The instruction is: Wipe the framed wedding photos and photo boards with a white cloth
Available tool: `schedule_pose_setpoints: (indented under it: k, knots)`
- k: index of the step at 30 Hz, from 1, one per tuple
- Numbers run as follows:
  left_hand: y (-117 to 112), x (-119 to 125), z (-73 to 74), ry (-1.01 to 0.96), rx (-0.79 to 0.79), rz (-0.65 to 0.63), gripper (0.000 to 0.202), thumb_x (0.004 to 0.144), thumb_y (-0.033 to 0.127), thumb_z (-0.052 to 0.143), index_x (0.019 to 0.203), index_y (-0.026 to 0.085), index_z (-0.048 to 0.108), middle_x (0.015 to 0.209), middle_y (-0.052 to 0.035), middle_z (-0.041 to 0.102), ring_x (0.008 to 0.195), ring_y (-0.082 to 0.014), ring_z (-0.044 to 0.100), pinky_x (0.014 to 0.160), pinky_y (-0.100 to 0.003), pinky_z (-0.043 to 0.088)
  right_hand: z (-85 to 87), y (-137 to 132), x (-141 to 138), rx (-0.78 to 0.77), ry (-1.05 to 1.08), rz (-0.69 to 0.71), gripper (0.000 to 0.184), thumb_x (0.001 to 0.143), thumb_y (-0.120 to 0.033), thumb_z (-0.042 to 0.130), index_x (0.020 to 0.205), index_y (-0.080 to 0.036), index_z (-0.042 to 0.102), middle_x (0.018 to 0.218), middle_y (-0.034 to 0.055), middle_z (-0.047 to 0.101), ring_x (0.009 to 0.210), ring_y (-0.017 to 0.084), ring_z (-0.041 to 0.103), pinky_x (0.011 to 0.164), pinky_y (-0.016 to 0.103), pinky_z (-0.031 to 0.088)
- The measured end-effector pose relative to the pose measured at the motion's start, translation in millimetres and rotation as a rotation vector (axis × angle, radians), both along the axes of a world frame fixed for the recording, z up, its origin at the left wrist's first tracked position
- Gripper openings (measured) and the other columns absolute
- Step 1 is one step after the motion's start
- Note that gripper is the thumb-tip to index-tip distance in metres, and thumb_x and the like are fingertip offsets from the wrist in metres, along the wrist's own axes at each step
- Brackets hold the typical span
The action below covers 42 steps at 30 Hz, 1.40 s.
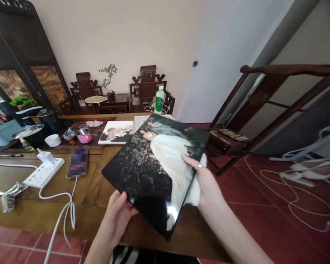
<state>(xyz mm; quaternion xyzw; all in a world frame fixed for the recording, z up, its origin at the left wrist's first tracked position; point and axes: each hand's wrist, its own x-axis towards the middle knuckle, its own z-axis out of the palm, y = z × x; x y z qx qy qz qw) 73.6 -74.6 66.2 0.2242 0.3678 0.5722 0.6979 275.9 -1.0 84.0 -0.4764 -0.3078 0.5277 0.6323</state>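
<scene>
A large glossy photo panel (151, 172) with a dark background and a couple, one in a long white gown, is held tilted above the wooden table. My left hand (119, 212) grips its lower left edge, thumb on the front and fingers behind. On the right edge, my right hand (206, 179) is closed with its thumb over the front; a ring shows on one finger. Between that hand and the panel's back sticks out a crumpled white cloth or tissue (194, 192). Light reflects off the panel's lower corner. The fingers behind the panel are hidden.
On the wooden table (104, 190) lie a white power strip (41, 171), a phone (77, 161) on a cable, a smaller photo (117, 132), a pink cup (84, 135) and a green bottle (159, 100). A wooden chair (280, 71) stands right; cables lie on the red floor.
</scene>
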Motion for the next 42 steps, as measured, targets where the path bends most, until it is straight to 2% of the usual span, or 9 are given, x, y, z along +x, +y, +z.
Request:
schedule_pose_setpoints:
  k: [3, 8, 13, 19, 24, 27, 31, 36, 42]
  knots:
    - [-3, -5, -6.4, -0.039, -0.186, 0.054, 0.025, 0.068, 0.022, 0.078, 0.091, 0.014, 0.075, 0.092, -0.0100, 0.078, 0.104, -0.0335, 0.070, 0.093, -0.042, 0.056, -13.3, 0, -5, 0.007, -0.060, 0.172, 0.019, 0.082, -0.038, 0.059, 0.092, -0.024, 0.067, 0.078, 0.0053, 0.076, 0.075, 0.028, 0.074, 0.076, 0.047, 0.061]
    - [-7, -25, -18.9, -0.076, -0.233, 0.066, 0.013, 0.066, 0.013, 0.073, 0.079, 0.012, 0.077, 0.082, -0.0095, 0.078, 0.097, -0.0336, 0.072, 0.090, -0.043, 0.059, -21.8, 0, 12, 0.019, -0.133, 0.038, 0.029, 0.074, -0.042, 0.072, 0.091, -0.020, 0.065, 0.073, 0.0055, 0.075, 0.065, 0.028, 0.073, 0.062, 0.042, 0.062]
    - [-11, -35, -9.3, -0.018, -0.215, 0.276, 0.028, 0.067, 0.006, 0.072, 0.093, 0.014, 0.076, 0.086, -0.0070, 0.079, 0.093, -0.0296, 0.074, 0.086, -0.037, 0.061, -12.4, -9, 59, 0.421, -0.827, -0.189, 0.007, 0.077, -0.028, 0.067, 0.076, -0.022, 0.065, 0.091, 0.0081, 0.076, 0.084, 0.030, 0.073, 0.072, 0.044, 0.061]
    - [-12, -36, -0.4, 0.024, -0.270, 0.446, 0.040, 0.070, -0.001, 0.062, 0.106, 0.013, 0.073, 0.079, -0.0061, 0.078, 0.078, -0.0272, 0.076, 0.072, -0.034, 0.065, -17.2, -37, 54, 0.822, -1.552, 0.393, 0.037, 0.069, 0.003, 0.049, 0.081, -0.024, 0.072, 0.141, 0.0080, 0.056, 0.135, 0.031, 0.045, 0.109, 0.058, 0.037]
    - [-16, -47, -9.4, 0.029, -0.269, 0.441, 0.038, 0.068, -0.001, 0.066, 0.103, 0.013, 0.073, 0.078, -0.0048, 0.078, 0.073, -0.0258, 0.075, 0.066, -0.032, 0.065, -2.1, -41, 33, 0.917, -1.493, 0.605, 0.011, 0.084, -0.034, 0.066, 0.080, -0.026, 0.073, 0.135, 0.0063, 0.061, 0.129, 0.032, 0.052, 0.110, 0.060, 0.036]
    - [-18, -52, -12.1, 0.037, -0.244, 0.431, 0.040, 0.068, 0.002, 0.069, 0.105, 0.014, 0.073, 0.081, -0.0048, 0.078, 0.079, -0.0270, 0.075, 0.067, -0.032, 0.065, 23.8, -12, 18, 1.005, -1.339, 0.417, 0.027, 0.096, -0.028, 0.047, 0.094, -0.028, 0.073, 0.115, 0.0034, 0.073, 0.111, 0.024, 0.065, 0.106, 0.051, 0.044]
    - [-19, -52, -7.5, 0.046, -0.228, 0.459, 0.040, 0.070, 0.002, 0.067, 0.108, 0.014, 0.072, 0.082, -0.0052, 0.078, 0.078, -0.0269, 0.075, 0.067, -0.033, 0.065, 37.7, 63, -24, 0.887, -1.586, 0.362, 0.026, 0.095, -0.022, 0.048, 0.112, -0.019, 0.068, 0.117, 0.0100, 0.070, 0.112, 0.026, 0.062, 0.096, 0.044, 0.050]
    - [-15, -53, -3.1, 0.068, -0.205, 0.492, 0.045, 0.074, 0.000, 0.062, 0.115, 0.016, 0.070, 0.085, -0.0053, 0.078, 0.080, -0.0261, 0.075, 0.069, -0.033, 0.065, 17.8, 154, -85, 0.856, -1.859, 0.488, 0.031, 0.092, -0.033, 0.060, 0.119, -0.017, 0.060, 0.122, 0.0090, 0.062, 0.106, 0.024, 0.062, 0.089, 0.047, 0.052]
    - [-9, -60, -3.4, 0.056, -0.214, 0.499, 0.049, 0.075, -0.001, 0.062, 0.120, 0.017, 0.067, 0.089, -0.0055, 0.078, 0.081, -0.0254, 0.075, 0.069, -0.032, 0.065, -5.7, 205, -128, 0.788, -2.107, 0.561, 0.036, 0.093, -0.035, 0.060, 0.124, -0.018, 0.056, 0.125, 0.0096, 0.059, 0.104, 0.024, 0.061, 0.085, 0.046, 0.054]
